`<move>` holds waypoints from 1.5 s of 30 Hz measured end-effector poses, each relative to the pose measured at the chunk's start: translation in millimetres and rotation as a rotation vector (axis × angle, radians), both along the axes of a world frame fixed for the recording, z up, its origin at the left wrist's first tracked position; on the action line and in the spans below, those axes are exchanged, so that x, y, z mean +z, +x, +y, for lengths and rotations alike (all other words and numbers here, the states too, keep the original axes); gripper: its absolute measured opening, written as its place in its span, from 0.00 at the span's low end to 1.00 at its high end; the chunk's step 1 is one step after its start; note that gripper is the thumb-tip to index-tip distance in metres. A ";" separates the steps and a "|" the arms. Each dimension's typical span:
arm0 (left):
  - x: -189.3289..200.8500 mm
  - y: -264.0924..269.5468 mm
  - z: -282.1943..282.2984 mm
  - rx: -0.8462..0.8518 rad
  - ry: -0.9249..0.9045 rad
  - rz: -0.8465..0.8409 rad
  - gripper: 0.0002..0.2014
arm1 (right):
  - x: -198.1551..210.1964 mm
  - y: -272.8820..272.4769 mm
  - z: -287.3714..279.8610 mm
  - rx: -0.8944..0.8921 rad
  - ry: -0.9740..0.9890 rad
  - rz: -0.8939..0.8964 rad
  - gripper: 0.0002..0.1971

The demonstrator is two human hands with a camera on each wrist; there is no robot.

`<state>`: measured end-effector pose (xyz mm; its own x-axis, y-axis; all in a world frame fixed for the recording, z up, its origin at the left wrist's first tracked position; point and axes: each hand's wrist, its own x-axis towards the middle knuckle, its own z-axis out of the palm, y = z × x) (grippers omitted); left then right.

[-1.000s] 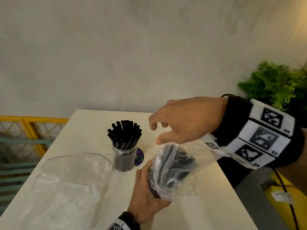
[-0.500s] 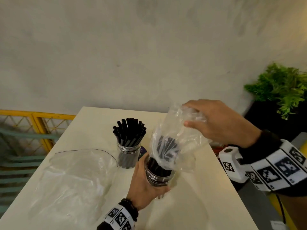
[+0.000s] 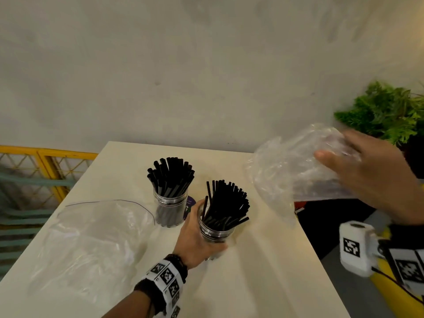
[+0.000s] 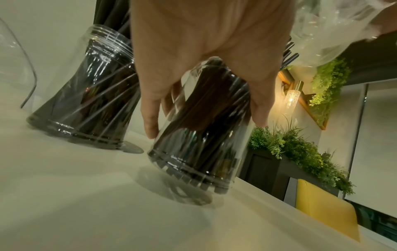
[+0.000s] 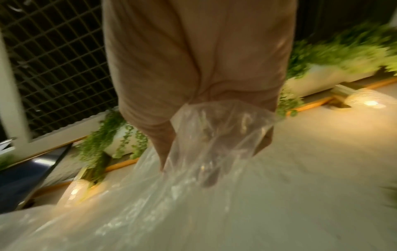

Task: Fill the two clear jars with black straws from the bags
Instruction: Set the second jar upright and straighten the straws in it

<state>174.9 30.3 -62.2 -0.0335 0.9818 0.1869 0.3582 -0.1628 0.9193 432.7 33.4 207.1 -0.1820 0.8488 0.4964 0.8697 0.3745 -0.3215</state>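
1. Room first: plain grey plaster wall (image 3: 206, 65) right behind a cream-white table (image 3: 252, 283), which has a smooth matte top with soft shadows under the jars.
2. Left of the table stands a yellow metal railing (image 3: 46, 161) with a diamond mesh, and off the right edge some green leafy plants (image 3: 385, 113). The left wrist view also catches a lit glass wall lamp (image 4: 291, 100) and a yellow chair back (image 4: 326, 208) past the table edge.
3. One clear jar (image 3: 171, 208) stands upright near the middle of the table, packed with black straws (image 3: 171, 175) sticking out of its mouth. A small purple sticker (image 3: 189, 206) lies on the tabletop just beside its base.
4. Left hand (image 3: 195, 237) is wrapped round the second jar (image 3: 215, 232), thumb on one side and fingers (image 4: 150, 118) on the other. This jar is tilted, its base close to the table or touching, can't tell which, and its own straw bundle (image 3: 226, 203) fans out the top.
5. Right hand (image 3: 367, 175) is up off to the right past the table edge, gripping a crumpled clear bag (image 3: 286, 171), well apart from the jars. Bit blurry there.
6. Another clear bag, the flat one (image 3: 91, 244), lies spread on the left part of the table, just beside the standing jar.
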 end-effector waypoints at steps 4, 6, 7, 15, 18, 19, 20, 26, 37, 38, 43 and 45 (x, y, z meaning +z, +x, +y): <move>0.1 0.9 17.8 0.016 -0.013 0.037 0.55 | -56.5 68.4 -7.8 -0.167 -0.228 0.138 0.21; 1.0 1.1 24.0 0.034 -0.015 0.038 0.55 | -91.9 96.1 -17.1 -0.176 -0.391 0.215 0.28; 2.2 1.2 26.2 0.044 -0.014 0.036 0.55 | -106.9 101.7 -23.3 -0.176 -0.429 0.262 0.29; 2.4 1.0 41.9 0.011 -0.071 0.091 0.57 | -196.3 35.9 -67.8 0.080 -1.037 0.542 0.38; 2.4 -1.7 50.3 -0.026 -0.097 0.113 0.57 | -204.9 -19.0 -76.2 0.203 -1.084 0.534 0.20; 2.8 -2.7 52.6 -0.041 -0.109 0.125 0.58 | -209.1 -33.3 -75.5 0.220 -1.053 0.496 0.16; 3.0 -3.7 54.8 -0.056 -0.120 0.138 0.58 | -213.0 -46.4 -73.5 0.225 -1.017 0.419 0.16; 2.3 -11.7 59.7 -0.057 -0.133 0.167 0.59 | -202.1 -64.6 -57.1 0.131 -1.016 0.169 0.48; -13.0 -15.9 62.6 -0.081 -0.052 0.104 0.55 | -152.6 -127.4 28.5 0.170 -0.084 -0.284 0.51; -15.5 -15.6 63.3 -0.081 -0.061 0.090 0.55 | -153.9 -138.6 40.2 0.150 -0.121 -0.344 0.53; -15.5 -16.1 64.7 -0.098 -0.091 0.103 0.52 | -153.8 -160.0 91.2 0.088 -0.429 -0.366 0.33; -13.1 -17.1 63.8 -0.088 -0.065 0.078 0.56 | -153.0 -160.3 102.1 0.124 -0.428 -0.234 0.19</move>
